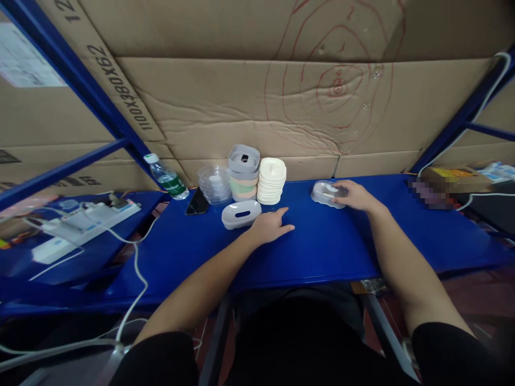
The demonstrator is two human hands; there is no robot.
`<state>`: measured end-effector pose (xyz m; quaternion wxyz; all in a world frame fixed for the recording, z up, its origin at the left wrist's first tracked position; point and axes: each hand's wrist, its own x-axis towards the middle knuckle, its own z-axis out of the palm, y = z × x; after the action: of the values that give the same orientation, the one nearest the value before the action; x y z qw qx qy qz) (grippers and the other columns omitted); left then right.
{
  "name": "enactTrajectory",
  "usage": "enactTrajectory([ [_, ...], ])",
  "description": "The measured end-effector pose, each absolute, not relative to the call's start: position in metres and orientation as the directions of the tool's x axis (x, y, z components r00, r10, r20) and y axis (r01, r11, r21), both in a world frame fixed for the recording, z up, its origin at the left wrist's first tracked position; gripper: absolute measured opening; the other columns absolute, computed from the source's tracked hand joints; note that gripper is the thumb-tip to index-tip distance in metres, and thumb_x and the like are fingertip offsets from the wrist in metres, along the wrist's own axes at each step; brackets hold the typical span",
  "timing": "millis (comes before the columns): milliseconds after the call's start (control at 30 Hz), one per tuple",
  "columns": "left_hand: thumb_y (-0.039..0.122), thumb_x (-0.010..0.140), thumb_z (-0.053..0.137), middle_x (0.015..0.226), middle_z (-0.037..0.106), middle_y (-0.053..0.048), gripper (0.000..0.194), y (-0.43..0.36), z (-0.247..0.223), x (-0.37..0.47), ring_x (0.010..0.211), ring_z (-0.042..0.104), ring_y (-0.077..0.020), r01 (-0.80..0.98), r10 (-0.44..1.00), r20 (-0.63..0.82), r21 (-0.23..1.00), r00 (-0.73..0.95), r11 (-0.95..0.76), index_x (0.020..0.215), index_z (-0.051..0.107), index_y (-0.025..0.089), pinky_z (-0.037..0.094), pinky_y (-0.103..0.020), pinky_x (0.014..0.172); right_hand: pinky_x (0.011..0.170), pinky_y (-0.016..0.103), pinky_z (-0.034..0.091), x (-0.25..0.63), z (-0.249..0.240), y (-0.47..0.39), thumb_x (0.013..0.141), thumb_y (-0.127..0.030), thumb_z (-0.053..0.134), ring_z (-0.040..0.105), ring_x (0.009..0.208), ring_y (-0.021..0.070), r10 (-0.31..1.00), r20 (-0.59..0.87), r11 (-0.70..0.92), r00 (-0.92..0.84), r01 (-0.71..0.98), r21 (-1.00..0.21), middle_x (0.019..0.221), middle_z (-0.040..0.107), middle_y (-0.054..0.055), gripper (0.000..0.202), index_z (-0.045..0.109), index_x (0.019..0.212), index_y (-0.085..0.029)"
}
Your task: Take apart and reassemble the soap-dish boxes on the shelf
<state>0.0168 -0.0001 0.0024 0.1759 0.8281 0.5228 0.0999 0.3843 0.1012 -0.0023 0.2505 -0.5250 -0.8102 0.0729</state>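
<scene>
On the blue table, my left hand (270, 225) lies with thumb and forefinger apart, holding nothing, beside a grey oval dish (232, 216) with a slot in its base. Further right, my right hand (351, 195) has its fingers on a clear, whitish oval container (322, 194). Behind the left hand stands a stack of cream pieces (272, 182). Left of that are stacked grey, green and pink holders (244, 174) and a nested stack of clear plastic cups (214, 185).
A water bottle (168, 179) and a dark phone (197, 202) are at the back left. A white power strip (86, 230) with cables lies on the left. A cardboard box (456, 181) sits at the right, and a cardboard wall (241, 96) rises behind.
</scene>
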Motion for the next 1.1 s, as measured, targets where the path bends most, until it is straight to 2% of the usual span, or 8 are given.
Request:
enactTrajectory([
  [167, 0.055, 0.096, 0.060, 0.098, 0.077, -0.004, 0.063, 0.000, 0.005, 0.014, 0.090, 0.071, -0.0223, 0.802, 0.862, -0.020, 0.378, 0.506, -0.462, 0.147, 0.056, 0.018, 0.046, -0.031, 0.071, 0.105, 0.055, 0.049, 0.448, -0.002, 0.107, 0.083, -0.052, 0.073, 0.059, 0.129, 0.0407, 0.938, 0.341, -0.004, 0.063, 0.985, -0.171, 0.140, 0.065, 0.018, 0.061, 0.069, 0.135, -0.021],
  [267, 0.054, 0.096, 0.060, 0.098, 0.076, -0.004, 0.061, 0.000, 0.006, 0.013, 0.089, 0.070, -0.0218, 0.796, 0.851, -0.018, 0.365, 0.524, -0.483, 0.146, 0.058, 0.018, 0.046, -0.031, 0.072, 0.108, 0.058, 0.045, 0.465, -0.005, 0.106, 0.084, -0.055, 0.071, 0.052, 0.136, 0.0420, 0.898, 0.383, -0.171, 0.218, 0.973, -0.155, 0.146, 0.059, 0.019, 0.065, 0.064, 0.140, -0.022],
  [467, 0.052, 0.096, 0.060, 0.096, 0.075, -0.004, 0.060, 0.001, 0.005, 0.010, 0.088, 0.069, -0.0212, 0.773, 0.826, -0.012, 0.362, 0.563, -0.522, 0.145, 0.059, 0.018, 0.047, -0.031, 0.073, 0.116, 0.067, 0.030, 0.471, -0.016, 0.106, 0.087, -0.059, 0.067, 0.026, 0.153, 0.0439, 0.902, 0.266, -0.283, 0.339, 0.932, -0.227, 0.165, 0.038, 0.015, 0.065, 0.062, 0.142, -0.026],
  [667, 0.050, 0.097, 0.060, 0.097, 0.074, -0.005, 0.060, 0.001, 0.004, 0.008, 0.087, 0.068, -0.0209, 0.756, 0.810, -0.013, 0.367, 0.586, -0.541, 0.146, 0.059, 0.016, 0.048, -0.031, 0.075, 0.120, 0.067, 0.018, 0.483, -0.025, 0.110, 0.086, -0.061, 0.064, 0.002, 0.158, 0.0483, 0.828, 0.255, -0.409, 0.500, 0.849, -0.335, 0.174, 0.012, 0.021, 0.077, 0.057, 0.148, -0.014],
  [800, 0.050, 0.096, 0.060, 0.098, 0.074, -0.005, 0.059, 0.000, 0.004, 0.007, 0.089, 0.069, -0.0212, 0.747, 0.802, -0.006, 0.367, 0.598, -0.554, 0.145, 0.059, 0.017, 0.049, -0.031, 0.077, 0.122, 0.059, 0.011, 0.487, -0.030, 0.115, 0.084, -0.055, 0.067, 0.001, 0.156, 0.0482, 0.760, 0.330, -0.409, 0.560, 0.807, -0.426, 0.171, 0.000, 0.030, 0.077, 0.059, 0.141, -0.004],
  [900, 0.050, 0.096, 0.061, 0.100, 0.074, -0.005, 0.059, 0.001, 0.004, 0.006, 0.090, 0.069, -0.0214, 0.749, 0.801, -0.011, 0.365, 0.598, -0.554, 0.146, 0.058, 0.018, 0.049, -0.031, 0.077, 0.123, 0.054, 0.008, 0.486, -0.031, 0.115, 0.086, -0.050, 0.064, 0.001, 0.157, 0.0462, 0.685, 0.415, -0.377, 0.599, 0.779, -0.501, 0.171, -0.008, 0.032, 0.073, 0.058, 0.141, -0.002],
  [1000, 0.048, 0.096, 0.061, 0.100, 0.074, -0.005, 0.058, 0.002, 0.004, 0.006, 0.091, 0.069, -0.0209, 0.734, 0.789, 0.007, 0.363, 0.614, -0.574, 0.146, 0.058, 0.018, 0.050, -0.031, 0.078, 0.124, 0.051, 0.010, 0.484, -0.027, 0.110, 0.089, -0.046, 0.062, 0.001, 0.158, 0.0420, 0.646, 0.470, -0.318, 0.601, 0.772, -0.551, 0.172, -0.008, 0.029, 0.071, 0.054, 0.146, -0.004],
  [1100, 0.045, 0.098, 0.060, 0.099, 0.075, -0.004, 0.051, 0.001, 0.007, 0.005, 0.092, 0.070, -0.0194, 0.708, 0.772, 0.089, 0.343, 0.630, -0.617, 0.142, 0.060, 0.020, 0.051, -0.031, 0.083, 0.126, 0.048, 0.012, 0.484, -0.024, 0.109, 0.088, -0.045, 0.064, 0.004, 0.160, 0.0397, 0.628, 0.436, -0.305, 0.645, 0.719, -0.624, 0.172, -0.001, 0.028, 0.072, 0.052, 0.149, -0.007],
])
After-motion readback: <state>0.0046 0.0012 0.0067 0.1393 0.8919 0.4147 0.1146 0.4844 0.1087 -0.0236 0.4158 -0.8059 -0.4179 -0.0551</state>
